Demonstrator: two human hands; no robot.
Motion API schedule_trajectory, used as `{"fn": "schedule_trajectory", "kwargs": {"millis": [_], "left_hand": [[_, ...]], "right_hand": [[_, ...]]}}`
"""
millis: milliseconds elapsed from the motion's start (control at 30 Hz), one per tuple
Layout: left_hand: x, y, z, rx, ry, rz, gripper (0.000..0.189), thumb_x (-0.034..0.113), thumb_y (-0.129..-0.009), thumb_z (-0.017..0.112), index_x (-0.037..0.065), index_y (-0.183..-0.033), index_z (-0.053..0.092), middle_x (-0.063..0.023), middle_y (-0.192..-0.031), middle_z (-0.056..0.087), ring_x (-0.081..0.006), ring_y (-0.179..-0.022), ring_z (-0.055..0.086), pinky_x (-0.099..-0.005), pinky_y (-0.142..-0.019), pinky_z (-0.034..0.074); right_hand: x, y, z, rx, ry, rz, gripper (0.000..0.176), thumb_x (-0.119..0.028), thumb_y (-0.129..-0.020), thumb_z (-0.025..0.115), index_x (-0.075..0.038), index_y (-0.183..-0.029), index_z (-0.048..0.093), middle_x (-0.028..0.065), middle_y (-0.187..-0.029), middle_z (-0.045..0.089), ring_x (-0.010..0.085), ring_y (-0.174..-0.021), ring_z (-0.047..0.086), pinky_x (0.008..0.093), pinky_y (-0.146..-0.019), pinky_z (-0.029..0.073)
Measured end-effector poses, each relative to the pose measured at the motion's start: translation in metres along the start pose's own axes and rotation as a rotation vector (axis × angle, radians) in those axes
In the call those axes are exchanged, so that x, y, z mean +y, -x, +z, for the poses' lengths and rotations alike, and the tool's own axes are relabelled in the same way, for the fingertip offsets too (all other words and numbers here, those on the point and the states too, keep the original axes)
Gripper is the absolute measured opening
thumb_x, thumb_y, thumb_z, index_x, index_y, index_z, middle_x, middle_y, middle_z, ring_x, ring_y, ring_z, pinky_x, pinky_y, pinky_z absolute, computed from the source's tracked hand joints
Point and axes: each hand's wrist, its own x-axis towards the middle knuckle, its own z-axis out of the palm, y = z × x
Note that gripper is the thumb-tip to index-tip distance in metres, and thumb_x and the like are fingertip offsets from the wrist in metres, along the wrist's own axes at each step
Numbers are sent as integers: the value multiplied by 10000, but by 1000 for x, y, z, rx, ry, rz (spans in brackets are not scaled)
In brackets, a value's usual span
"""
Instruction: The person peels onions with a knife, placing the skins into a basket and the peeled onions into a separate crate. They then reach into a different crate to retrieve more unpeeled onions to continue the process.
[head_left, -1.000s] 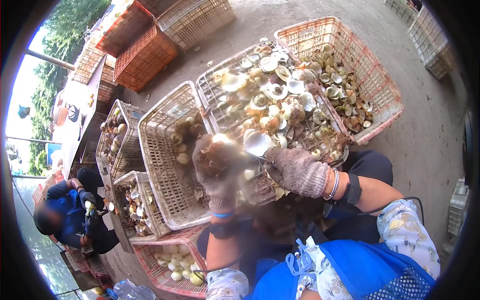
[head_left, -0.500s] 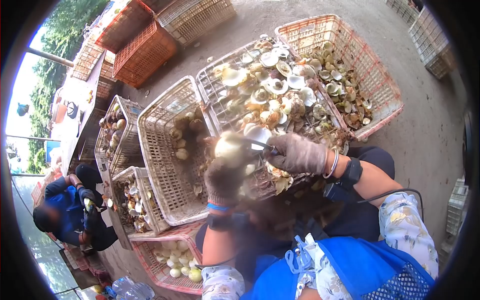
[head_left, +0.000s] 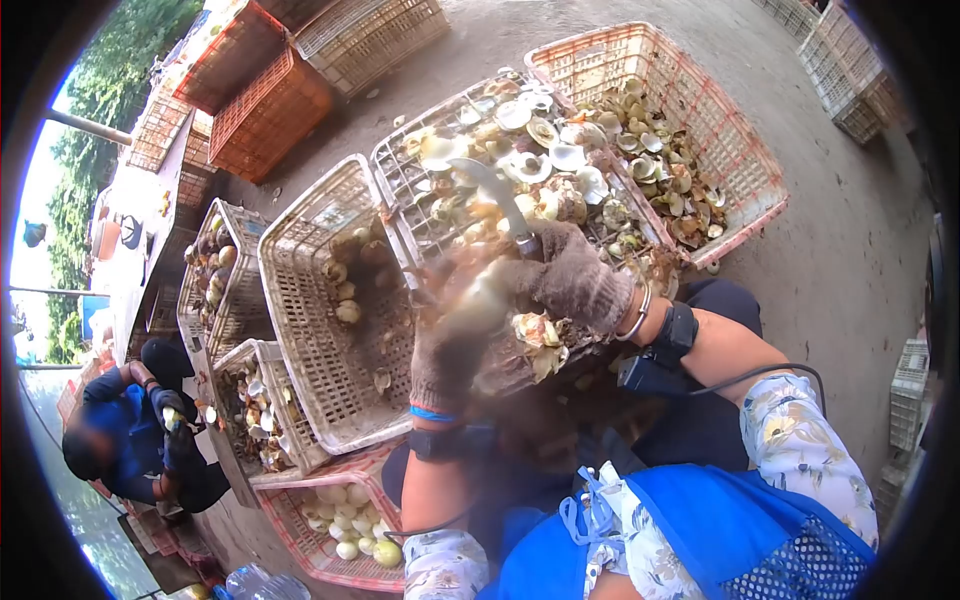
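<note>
My right hand [head_left: 580,280], in a brown knit glove, is closed round the handle of a knife [head_left: 497,195]. Its curved blade points up and away over the peelings. My left hand [head_left: 445,355], gloved too, grips a pale onion [head_left: 487,300], blurred and partly covered by the fingers. Both hands are close together, the right fingers near the onion. Beneath them an upturned crate [head_left: 408,222] carries a heap of onion skins and cut ends [head_left: 560,205].
Left of the hands stands a crate [head_left: 300,290] with several unpeeled onions. A reddish crate [head_left: 330,565] below holds peeled onions. Another crate [head_left: 740,140] at upper right contains peelings. A person [head_left: 125,420] in blue works at far left. Orange crates [head_left: 270,115] are stacked behind.
The knife blade has swung up and away from the onion. My right hand has moved slightly left and closer to my left hand. The whole view has shifted a little.
</note>
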Motion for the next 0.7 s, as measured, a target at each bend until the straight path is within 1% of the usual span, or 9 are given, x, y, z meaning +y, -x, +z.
{"fn": "schedule_trajectory", "kwargs": {"millis": [100, 133, 300, 400, 433, 500, 533, 600, 700], "left_hand": [[-15, -10, -8, 109, -715, 305, 496, 278, -875, 637, 53, -1297, 507, -68, -1281, 571, -261, -1187, 540, -426, -1013, 451], [-21, -9, -5, 191, 143, 192, 481, 292, -900, 602, 50, -1303, 502, -90, -1288, 562, -274, -1187, 533, -416, -1042, 422], [-37, -19, -17, 128, 337, 115, 461, 293, -905, 595, 64, -1298, 519, -140, -1276, 560, -320, -1194, 526, -474, -1008, 447], [-27, -17, -15, 108, 474, 92, 479, 273, -878, 640, 61, -1292, 528, -149, -1278, 567, -346, -1182, 543, -529, -982, 456], [-30, -15, -15, 106, 471, 88, 479, 273, -878, 640, 61, -1292, 528, -149, -1278, 567, -346, -1182, 543, -529, -982, 456], [-36, -15, -14, 172, 66, 195, 465, 238, -875, 644, 57, -1288, 531, -143, -1282, 567, -342, -1184, 542, -518, -965, 473], [-32, -14, -17, 97, 130, 213, 447, 224, -875, 646, 53, -1273, 538, -133, -1245, 583, -320, -1151, 564, -478, -938, 502], [-19, -11, -18, 87, 146, 143, 435, 220, -877, 646, 53, -1265, 541, -125, -1224, 591, -302, -1123, 578, -451, -919, 515], [-9, -12, -8, 56, 171, 79, 412, 222, -879, 654, 53, -1241, 550, -98, -1154, 612, -250, -1040, 611, -392, -848, 548]], "right_hand": [[9, 11, 14, -49, -68, -234, 287, -145, -858, 724, 3, -1077, 610, 35, -856, 674, 83, -779, 621, 251, -695, 526], [11, 9, 15, -50, -69, -233, 287, -145, -858, 724, 3, -1077, 610, 35, -856, 674, 83, -779, 621, 251, -695, 526], [-3, 5, 16, -1, -53, -78, 277, -129, -862, 717, -10, -1096, 629, 37, -885, 696, 104, -840, 644, 275, -747, 536], [9, -19, -1, 216, 58, -269, 256, -218, -857, 722, -32, -1023, 667, 115, -864, 706, 184, -808, 677, 350, -677, 556], [12, -29, -10, 408, 627, -417, 227, -178, -860, 708, -10, -1006, 669, 20, -772, 648, 70, -681, 562, 247, -596, 483], [16, -44, -30, 374, 1018, -577, 324, -161, -829, 750, -11, -1094, 638, 49, -819, 669, 82, -729, 584, 265, -612, 501], [17, -42, -30, 375, 1020, -576, 324, -161, -829, 750, -11, -1094, 638, 49, -819, 669, 82, -729, 584, 265, -612, 501], [1, -28, -19, 232, 638, -387, 454, -311, -799, 777, -37, -1128, 626, 209, -1017, 647, 307, -961, 649, 359, -799, 528], [-6, 3, 2, -107, 210, -384, 459, -206, -750, 832, -43, -1135, 641, 154, -1071, 635, 248, -999, 623, 348, -827, 515]]}}
